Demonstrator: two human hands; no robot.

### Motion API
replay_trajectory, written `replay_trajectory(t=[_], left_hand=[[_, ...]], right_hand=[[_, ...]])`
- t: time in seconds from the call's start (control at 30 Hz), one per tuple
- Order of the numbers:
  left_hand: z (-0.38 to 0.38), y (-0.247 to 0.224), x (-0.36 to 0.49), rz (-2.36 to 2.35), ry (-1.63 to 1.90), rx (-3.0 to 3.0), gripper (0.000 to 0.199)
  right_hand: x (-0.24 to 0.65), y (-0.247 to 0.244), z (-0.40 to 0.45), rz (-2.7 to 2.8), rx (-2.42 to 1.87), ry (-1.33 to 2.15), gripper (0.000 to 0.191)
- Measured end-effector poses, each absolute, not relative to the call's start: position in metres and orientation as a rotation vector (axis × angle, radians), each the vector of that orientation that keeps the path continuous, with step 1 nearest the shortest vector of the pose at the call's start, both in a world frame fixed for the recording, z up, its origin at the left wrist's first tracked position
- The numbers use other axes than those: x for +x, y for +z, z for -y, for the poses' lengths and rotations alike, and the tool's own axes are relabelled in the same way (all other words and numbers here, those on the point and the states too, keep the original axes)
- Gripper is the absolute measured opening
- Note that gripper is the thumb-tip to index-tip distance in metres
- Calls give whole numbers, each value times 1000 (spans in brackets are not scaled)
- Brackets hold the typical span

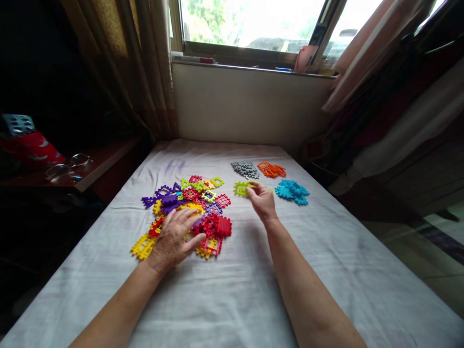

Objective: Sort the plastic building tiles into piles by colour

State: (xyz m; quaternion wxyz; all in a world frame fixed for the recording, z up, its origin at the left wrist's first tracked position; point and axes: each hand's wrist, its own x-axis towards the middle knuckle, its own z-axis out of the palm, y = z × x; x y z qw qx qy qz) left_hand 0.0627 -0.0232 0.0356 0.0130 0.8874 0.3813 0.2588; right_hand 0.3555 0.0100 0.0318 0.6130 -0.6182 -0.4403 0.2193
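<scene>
My left hand rests with fingers spread over a mixed heap of plastic interlocking tiles, among them red tiles, yellow tiles and purple tiles. Some lime green tiles lie at the heap's far side. To the right, my right hand pinches a lime green tile between thumb and fingers; the fingers cover part of it. Close beyond that hand are three sorted piles: grey tiles, orange tiles and blue tiles.
The tiles lie on a bed-like surface with a pale sheet. On the left stands a brown side table with eyeglasses and a red container. A window and sill are ahead; clothes hang at right.
</scene>
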Motion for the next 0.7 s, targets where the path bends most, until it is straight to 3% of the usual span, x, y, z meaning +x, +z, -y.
replay_trajectory(t=[0.2, 0.5, 0.7], left_hand=[[39, 33, 70, -1138, 707, 2784, 34], [32, 32, 66, -1095, 779, 2766, 23], [34, 42, 65, -1114, 807, 2743, 18]], right_hand=[[419, 21, -24, 785, -1673, 258, 44], [411, 16, -19, 873, -1997, 93, 38], [406, 23, -17, 927, -1952, -68, 34]])
